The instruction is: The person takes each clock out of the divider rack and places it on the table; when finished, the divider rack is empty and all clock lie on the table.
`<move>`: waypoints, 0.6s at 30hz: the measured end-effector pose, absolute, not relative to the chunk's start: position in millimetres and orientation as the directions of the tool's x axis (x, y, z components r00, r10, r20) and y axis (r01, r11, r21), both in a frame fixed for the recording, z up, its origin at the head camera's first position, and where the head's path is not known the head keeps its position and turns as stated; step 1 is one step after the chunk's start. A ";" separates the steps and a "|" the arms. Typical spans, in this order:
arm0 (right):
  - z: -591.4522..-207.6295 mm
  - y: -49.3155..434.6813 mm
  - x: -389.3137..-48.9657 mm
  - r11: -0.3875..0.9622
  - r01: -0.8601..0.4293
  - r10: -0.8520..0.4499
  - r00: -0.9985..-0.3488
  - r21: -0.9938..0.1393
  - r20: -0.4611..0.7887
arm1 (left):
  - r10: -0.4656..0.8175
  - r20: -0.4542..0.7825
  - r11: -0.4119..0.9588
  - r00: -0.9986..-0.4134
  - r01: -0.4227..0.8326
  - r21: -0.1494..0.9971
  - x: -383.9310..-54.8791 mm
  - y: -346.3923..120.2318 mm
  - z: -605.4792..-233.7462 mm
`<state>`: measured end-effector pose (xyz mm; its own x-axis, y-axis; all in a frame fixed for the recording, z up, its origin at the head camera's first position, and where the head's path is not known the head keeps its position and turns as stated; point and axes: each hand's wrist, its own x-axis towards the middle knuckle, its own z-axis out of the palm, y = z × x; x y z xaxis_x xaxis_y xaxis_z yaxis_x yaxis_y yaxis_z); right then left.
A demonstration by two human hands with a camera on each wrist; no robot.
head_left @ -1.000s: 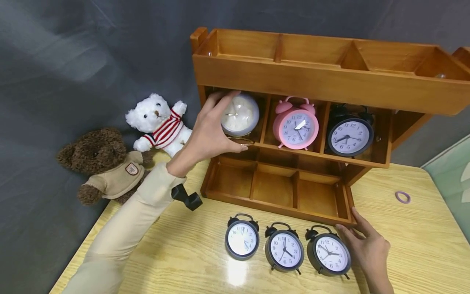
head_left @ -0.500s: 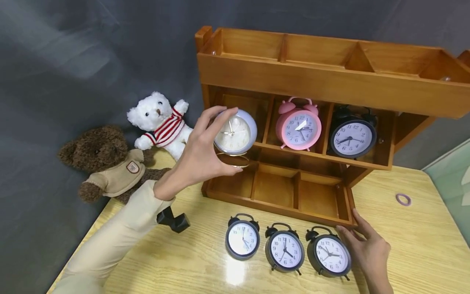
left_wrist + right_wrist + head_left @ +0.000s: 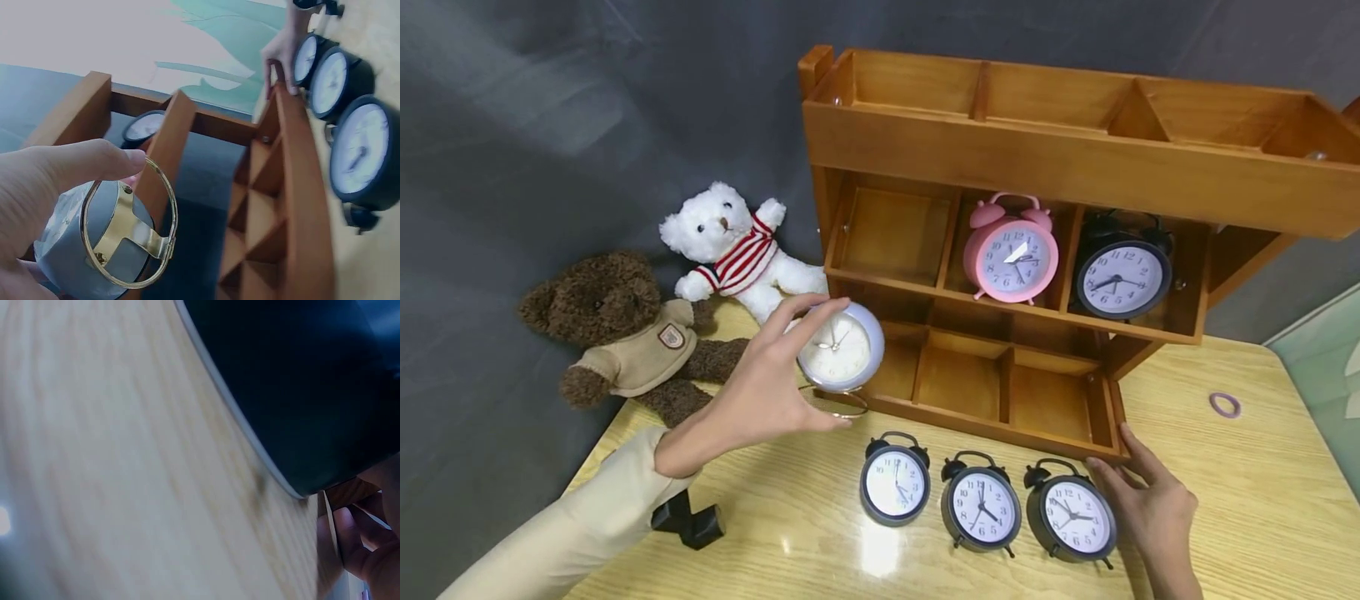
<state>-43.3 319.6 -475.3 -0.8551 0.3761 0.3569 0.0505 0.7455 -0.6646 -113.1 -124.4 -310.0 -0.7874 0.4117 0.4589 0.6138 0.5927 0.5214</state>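
Observation:
My left hand (image 3: 760, 387) grips a round pale blue clock (image 3: 841, 348) with a gold ring stand, held in the air in front of the shelf's left side. In the left wrist view the thumb presses on the gold ring (image 3: 173, 206) beneath the clock's body. At the lower right, my right hand (image 3: 1153, 504) grasps the front right corner of the wooden shelf (image 3: 1000, 422). On the middle tier sit a pink twin-bell alarm clock (image 3: 1011, 258) and a black alarm clock (image 3: 1120, 279); the left compartment (image 3: 891, 233) there is bare.
A row of black alarm clocks (image 3: 895, 485) stands on the table before the shelf, the rightmost clock (image 3: 1072, 517) beside my right hand. Left of the shelf are a white teddy bear (image 3: 760, 254) and a brown teddy bear (image 3: 625, 333). A purple ring (image 3: 1225, 406) lies at right.
My left hand has drawn the pale blue clock out of the middle tier's left compartment and carried it down and to the left. The right hand stays at the shelf corner.

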 end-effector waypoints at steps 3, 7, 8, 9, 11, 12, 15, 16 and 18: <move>-474.6 318.8 -43.5 0.744 0.045 0.374 -0.854 -0.667 0.360 | 0.410 0.417 0.613 -0.811 0.583 0.533 -103.2 -133.6 -321.1; -475.0 318.1 -43.2 0.742 0.014 0.362 -0.850 -0.671 0.383 | 0.410 0.360 0.628 -0.838 0.546 0.554 -92.9 -142.9 -337.8; -475.1 318.0 -43.1 0.741 0.008 0.361 -0.848 -0.671 0.389 | 0.409 0.342 0.630 -0.846 0.533 0.564 -90.6 -144.4 -342.6; -475.4 318.2 -43.0 0.743 0.003 0.360 -0.845 -0.670 0.395 | 0.407 0.322 0.635 -0.855 0.518 0.573 -88.3 -145.7 -347.7; -475.7 318.4 -43.2 0.745 0.003 0.361 -0.843 -0.668 0.398 | 0.400 0.278 0.647 -0.873 0.484 0.590 -83.7 -147.7 -358.1; -475.6 318.5 -43.4 0.746 0.009 0.363 -0.844 -0.666 0.395 | 0.395 0.256 0.650 -0.882 0.466 0.600 -81.7 -148.5 -363.4; -476.5 318.8 -43.8 0.745 0.023 0.366 -0.849 -0.666 0.380 | 0.383 0.188 0.663 -0.904 0.411 0.626 -76.2 -150.6 -378.2; -476.8 318.8 -44.0 0.742 0.020 0.366 -0.850 -0.670 0.379 | 0.381 0.169 0.664 -0.909 0.396 0.634 -75.0 -151.2 -382.9; -477.7 318.6 -44.2 0.735 0.009 0.363 -0.850 -0.678 0.382 | 0.381 0.133 0.668 -0.915 0.372 0.645 -73.5 -152.6 -391.9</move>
